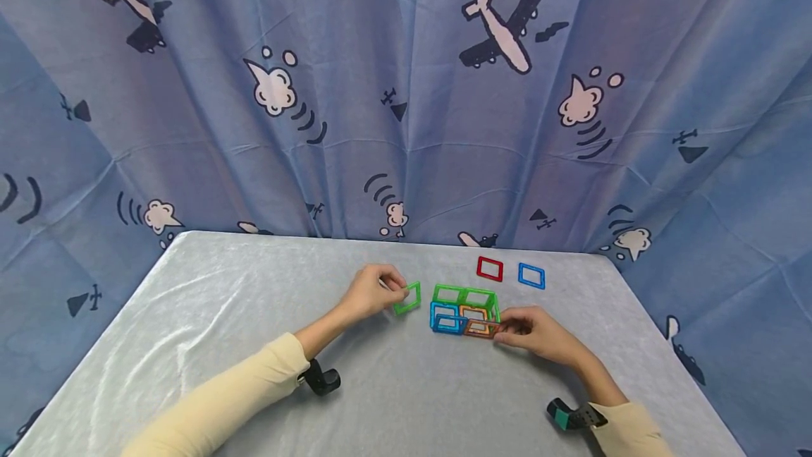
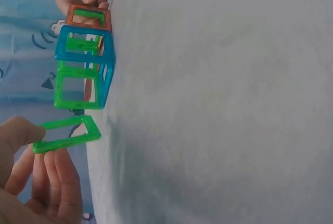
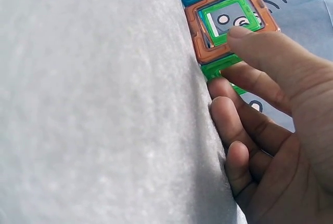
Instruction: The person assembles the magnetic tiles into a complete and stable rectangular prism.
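My left hand (image 1: 374,292) pinches a green square magnetic tile (image 2: 67,142) between thumb and fingers, holding it tilted just left of a box of joined tiles. That box has two blue tiles (image 2: 83,56) at its left part, orange tiles (image 3: 213,55) at its right part, and green tiles (image 2: 77,105) along the back and ends. At the right end of the box is my right hand (image 1: 539,333): its thumb lies on the orange tile's edge and the index finger reaches behind the green end tile. The other right fingers curl low beside the tabletop.
Behind the box, a red square tile (image 1: 479,268) and a blue square tile (image 1: 531,285) lie flat on the table. A pale cloth (image 1: 393,407) covers the tabletop. A blue curtain (image 1: 355,34) printed with planes hangs along the back edge.
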`<move>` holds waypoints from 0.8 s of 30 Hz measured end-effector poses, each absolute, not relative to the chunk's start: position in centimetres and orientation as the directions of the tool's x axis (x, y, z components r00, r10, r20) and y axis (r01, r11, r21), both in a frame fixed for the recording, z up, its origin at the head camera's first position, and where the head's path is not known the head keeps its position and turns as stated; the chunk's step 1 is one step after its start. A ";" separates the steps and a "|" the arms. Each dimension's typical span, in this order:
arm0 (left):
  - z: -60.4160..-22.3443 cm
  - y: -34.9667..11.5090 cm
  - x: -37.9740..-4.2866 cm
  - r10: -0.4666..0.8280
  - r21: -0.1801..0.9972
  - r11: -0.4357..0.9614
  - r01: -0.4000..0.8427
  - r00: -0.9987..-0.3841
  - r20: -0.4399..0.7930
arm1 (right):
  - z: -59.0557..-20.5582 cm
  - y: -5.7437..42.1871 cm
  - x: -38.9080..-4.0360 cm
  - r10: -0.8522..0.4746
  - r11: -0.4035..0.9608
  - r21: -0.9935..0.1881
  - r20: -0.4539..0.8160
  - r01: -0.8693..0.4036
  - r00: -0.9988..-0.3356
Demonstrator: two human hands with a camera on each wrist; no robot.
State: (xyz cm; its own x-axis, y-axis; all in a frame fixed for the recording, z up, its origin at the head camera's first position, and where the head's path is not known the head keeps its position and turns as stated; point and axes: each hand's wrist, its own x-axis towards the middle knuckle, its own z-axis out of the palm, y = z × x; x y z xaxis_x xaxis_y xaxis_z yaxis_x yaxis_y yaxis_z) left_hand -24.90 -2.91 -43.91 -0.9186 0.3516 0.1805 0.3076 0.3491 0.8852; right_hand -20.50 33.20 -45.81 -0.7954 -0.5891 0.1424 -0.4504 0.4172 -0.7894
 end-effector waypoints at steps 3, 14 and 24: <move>-44.1 -2.5 -24.8 0.335 0.900 0.322 0.293 -0.925 0.181 | -45.8 33.2 -20.4 -0.581 0.421 -0.793 0.136 -0.440 -0.802; -44.7 -0.4 -23.8 0.240 0.865 0.398 0.305 -0.945 0.222 | -45.8 33.3 -20.5 -0.566 0.436 -0.793 0.127 -0.426 -0.815; -45.1 1.0 -23.4 0.208 0.839 0.463 0.286 -0.955 0.210 | -46.1 33.4 -20.5 -0.556 0.442 -0.796 0.118 -0.413 -0.823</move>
